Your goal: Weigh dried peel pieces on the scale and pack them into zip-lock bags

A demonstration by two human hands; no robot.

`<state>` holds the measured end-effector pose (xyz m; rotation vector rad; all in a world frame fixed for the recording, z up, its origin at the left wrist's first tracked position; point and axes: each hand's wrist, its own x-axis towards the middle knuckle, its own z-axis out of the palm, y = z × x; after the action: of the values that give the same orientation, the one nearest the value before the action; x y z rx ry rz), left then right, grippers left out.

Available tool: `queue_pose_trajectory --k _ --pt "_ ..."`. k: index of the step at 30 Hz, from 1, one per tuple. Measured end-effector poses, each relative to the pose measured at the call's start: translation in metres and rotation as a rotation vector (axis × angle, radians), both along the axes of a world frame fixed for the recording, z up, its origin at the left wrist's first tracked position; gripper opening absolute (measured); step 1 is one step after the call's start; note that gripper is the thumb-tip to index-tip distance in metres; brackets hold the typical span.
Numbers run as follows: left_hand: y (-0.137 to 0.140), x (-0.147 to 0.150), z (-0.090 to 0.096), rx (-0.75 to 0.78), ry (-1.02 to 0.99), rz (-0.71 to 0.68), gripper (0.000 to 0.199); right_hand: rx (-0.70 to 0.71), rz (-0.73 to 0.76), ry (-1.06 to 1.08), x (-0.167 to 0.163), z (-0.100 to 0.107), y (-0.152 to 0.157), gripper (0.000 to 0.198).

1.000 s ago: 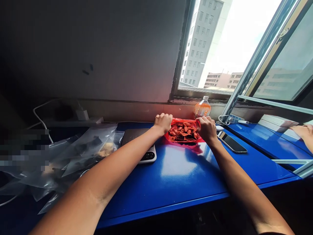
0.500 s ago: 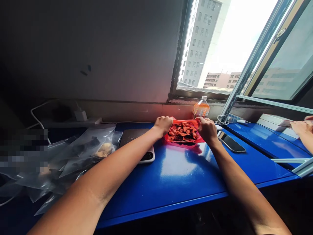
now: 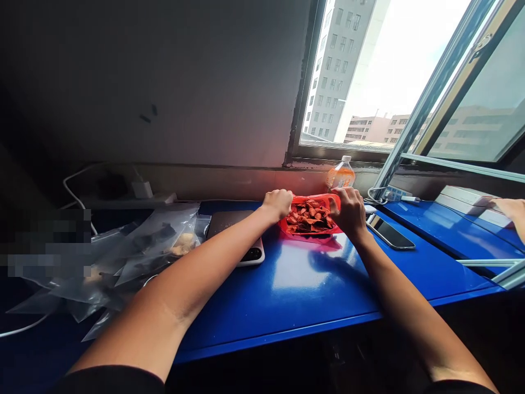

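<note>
A red plastic bag (image 3: 314,236) stands on the blue table (image 3: 254,306) with its mouth spread wide. Inside lie many dried, brownish-red pieces (image 3: 310,215) that look like slices or pods; their exact kind is unclear. My left hand (image 3: 279,204) is closed on the bag's left rim. On the opposite side, my right hand (image 3: 348,210) grips the right rim with bent fingers. Just left of the bag, partly behind my left forearm, sits a flat device like a kitchen scale (image 3: 256,255) with a dark top.
Clear plastic bags (image 3: 147,246) with contents crowd the left side. An orange drink bottle (image 3: 342,174) stands behind the bag. A phone (image 3: 391,235) lies to the right, near a metal frame (image 3: 463,167). White boxes (image 3: 463,200) and another person's hand (image 3: 511,210) are at far right.
Both hands still hold the bag's rim, and its mouth looks slightly reshaped. The view has shifted a little. The other person's hand at far right has moved.
</note>
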<state>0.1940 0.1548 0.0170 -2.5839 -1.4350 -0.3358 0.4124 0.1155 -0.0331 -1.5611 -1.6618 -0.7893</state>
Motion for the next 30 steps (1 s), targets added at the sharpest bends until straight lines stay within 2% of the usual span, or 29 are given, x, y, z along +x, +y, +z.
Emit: queue_pose_trajectory --k 3,8,12,18,23,27,30 --pt "-0.009 0.000 0.004 0.064 -0.057 0.005 0.038 -0.015 0.075 -0.046 -0.018 0.000 -0.009 0.024" --pt "-0.031 -0.005 0.006 0.064 -0.073 0.006 0.045 -0.307 0.352 -0.163 -0.044 -0.010 -0.009 0.020" --pt "-0.044 -0.011 0.004 -0.038 0.019 0.009 0.035 -0.410 0.378 -0.225 -0.050 -0.017 -0.005 0.019" --pt "-0.055 -0.014 0.000 -0.144 0.180 -0.092 0.029 -0.505 0.400 -0.288 -0.054 -0.019 -0.002 0.024" --pt "-0.056 -0.014 0.000 -0.156 0.280 -0.075 0.030 -0.549 0.379 -0.281 -0.063 -0.021 0.005 0.022" --pt "-0.057 -0.019 0.002 -0.149 0.302 -0.077 0.031 -0.533 0.418 -0.250 -0.066 -0.023 0.009 0.023" --pt "-0.060 -0.024 0.003 -0.131 0.274 -0.084 0.021 -0.480 0.479 -0.156 -0.065 -0.023 0.009 0.023"
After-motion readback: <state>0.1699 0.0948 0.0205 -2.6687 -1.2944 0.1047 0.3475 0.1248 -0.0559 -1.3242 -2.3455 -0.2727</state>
